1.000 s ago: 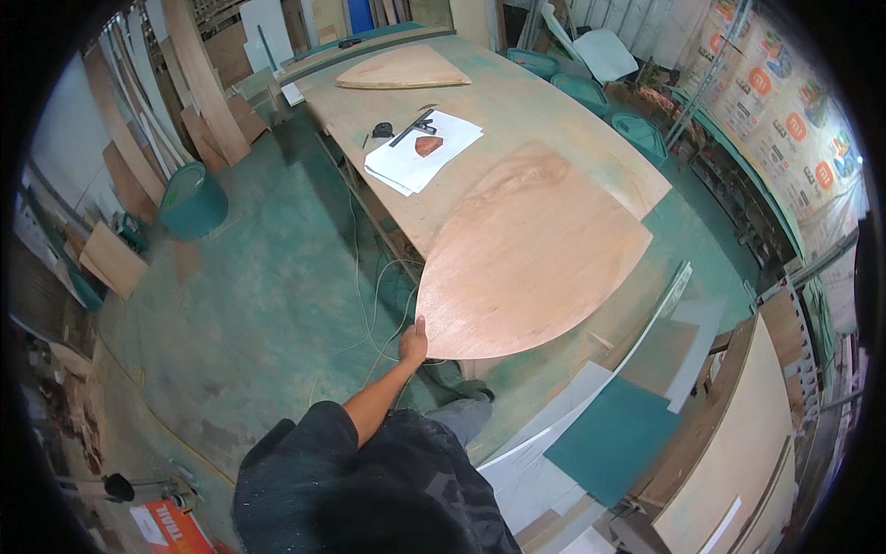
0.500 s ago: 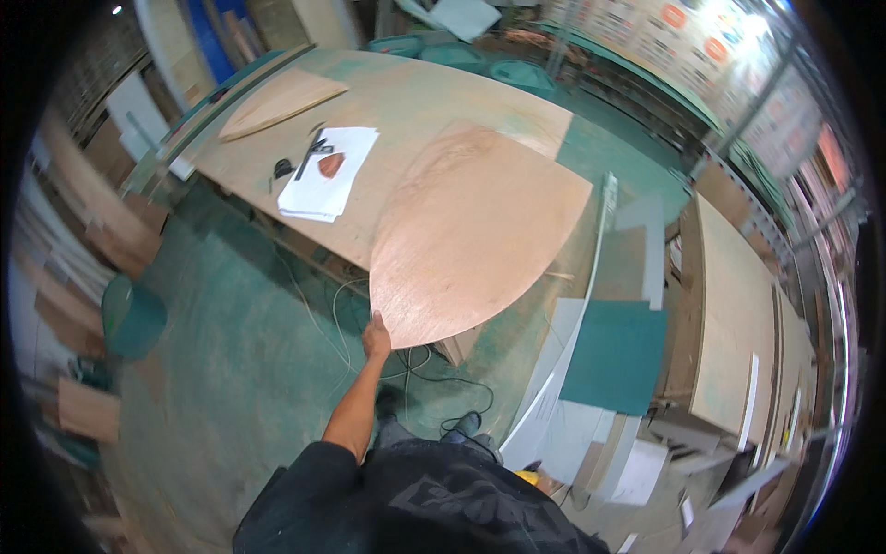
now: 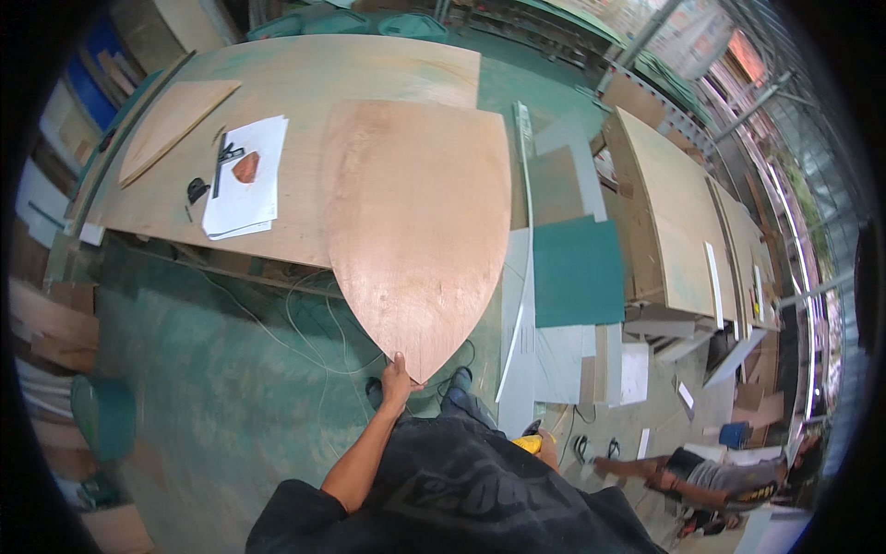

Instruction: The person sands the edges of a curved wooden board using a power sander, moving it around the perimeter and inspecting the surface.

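Observation:
A shield-shaped plywood panel (image 3: 420, 222) lies partly on the wooden worktable (image 3: 305, 78), its pointed end jutting over the near edge toward me. My left hand (image 3: 397, 380) grips that tip, thumb on top and fingers curled underneath. Low at my right side, my right hand (image 3: 548, 449) is closed around a yellow and dark tool (image 3: 527, 444), whose kind is mostly hidden by my shirt. On the table to the left rest white paper sheets (image 3: 254, 198) with a small brown shield-shaped piece (image 3: 245, 167) and a black square (image 3: 224, 164) on them.
A second plywood piece (image 3: 175, 125) lies at the table's far left. Cables (image 3: 323, 355) trail over the floor near my feet. Green and white sheets (image 3: 580, 272) lie right of the panel, before another wooden bench (image 3: 674, 217). Another person (image 3: 724, 480) is at lower right.
The panel has swung round, so its tip points more directly at me, with my left hand still on it. My view has shifted right, bringing the other person into sight.

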Available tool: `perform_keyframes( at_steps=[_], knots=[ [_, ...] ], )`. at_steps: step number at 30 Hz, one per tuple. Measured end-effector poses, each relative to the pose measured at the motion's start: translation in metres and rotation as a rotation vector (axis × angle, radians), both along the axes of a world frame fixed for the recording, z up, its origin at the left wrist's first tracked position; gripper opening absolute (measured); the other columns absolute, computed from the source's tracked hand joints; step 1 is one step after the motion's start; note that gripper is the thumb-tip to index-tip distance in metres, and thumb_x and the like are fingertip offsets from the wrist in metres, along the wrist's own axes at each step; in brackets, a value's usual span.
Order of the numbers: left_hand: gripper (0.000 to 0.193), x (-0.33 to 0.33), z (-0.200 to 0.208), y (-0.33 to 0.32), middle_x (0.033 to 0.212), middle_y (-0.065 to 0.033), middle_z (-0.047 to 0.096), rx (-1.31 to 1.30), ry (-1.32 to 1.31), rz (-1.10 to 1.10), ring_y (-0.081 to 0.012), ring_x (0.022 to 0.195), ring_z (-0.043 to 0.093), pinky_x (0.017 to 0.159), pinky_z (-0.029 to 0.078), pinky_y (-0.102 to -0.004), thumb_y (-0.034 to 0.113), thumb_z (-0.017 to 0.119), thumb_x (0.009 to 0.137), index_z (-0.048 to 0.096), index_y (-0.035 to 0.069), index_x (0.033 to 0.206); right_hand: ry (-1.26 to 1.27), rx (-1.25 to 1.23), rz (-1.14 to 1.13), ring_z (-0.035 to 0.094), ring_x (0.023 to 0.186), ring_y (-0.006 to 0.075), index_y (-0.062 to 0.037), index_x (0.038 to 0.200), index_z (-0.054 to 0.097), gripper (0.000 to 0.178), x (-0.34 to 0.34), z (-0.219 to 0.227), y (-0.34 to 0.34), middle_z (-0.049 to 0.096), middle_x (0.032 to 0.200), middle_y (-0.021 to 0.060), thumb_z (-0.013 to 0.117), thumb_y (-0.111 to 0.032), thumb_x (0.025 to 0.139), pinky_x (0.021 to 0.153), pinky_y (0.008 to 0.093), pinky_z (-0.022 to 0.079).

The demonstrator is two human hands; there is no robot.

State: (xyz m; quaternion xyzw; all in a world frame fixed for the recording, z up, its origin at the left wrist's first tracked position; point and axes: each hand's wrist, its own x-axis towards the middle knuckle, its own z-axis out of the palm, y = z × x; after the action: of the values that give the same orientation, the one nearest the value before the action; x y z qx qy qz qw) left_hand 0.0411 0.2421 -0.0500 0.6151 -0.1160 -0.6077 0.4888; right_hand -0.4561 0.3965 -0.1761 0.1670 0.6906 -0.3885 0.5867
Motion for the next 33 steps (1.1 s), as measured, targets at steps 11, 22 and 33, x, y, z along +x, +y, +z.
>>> perform_keyframes(
  at_steps=[11,22,33],
  knots=[
    [0.068,-0.006,-0.003,-0.126,0.114,-0.0282,0.072,0.073,0.033,0.152,-0.0359,0.087,0.077,0.063,0.07,-0.0452,0.047,0.038,0.117,0.058,-0.016,0.131,-0.066,-0.044,-0.219,0.075,0.086,0.0356,-0.0079,0.111,0.061,0.04,0.059,0.022,0.089,0.072,0.097,0.0129,0.066,-0.046,0.101,0.078,0.054,0.063],
    [0.067,0.008,0.026,-0.17,0.139,-0.0282,0.06,-0.057,-1.18,0.027,-0.0432,0.121,0.063,0.1,0.055,-0.0588,0.037,0.079,0.096,0.054,-0.011,0.134,-0.301,-0.138,-0.377,0.074,0.085,0.0346,-0.0085,0.112,0.061,0.037,0.053,0.004,0.114,0.07,0.098,0.0121,0.066,-0.044,0.102,0.075,0.0542,0.063],
    [0.062,-0.002,0.02,-0.21,0.173,-0.0104,0.038,-0.219,-1.787,-0.782,-0.0439,0.157,0.034,0.123,0.03,-0.0683,0.032,0.061,0.107,0.042,0.022,0.166,-0.169,-0.091,-0.428,0.073,0.082,0.0329,-0.008,0.108,0.06,0.03,0.017,-0.054,0.04,0.069,0.096,0.0101,0.065,-0.038,0.104,0.077,0.0525,0.062]
  ],
)
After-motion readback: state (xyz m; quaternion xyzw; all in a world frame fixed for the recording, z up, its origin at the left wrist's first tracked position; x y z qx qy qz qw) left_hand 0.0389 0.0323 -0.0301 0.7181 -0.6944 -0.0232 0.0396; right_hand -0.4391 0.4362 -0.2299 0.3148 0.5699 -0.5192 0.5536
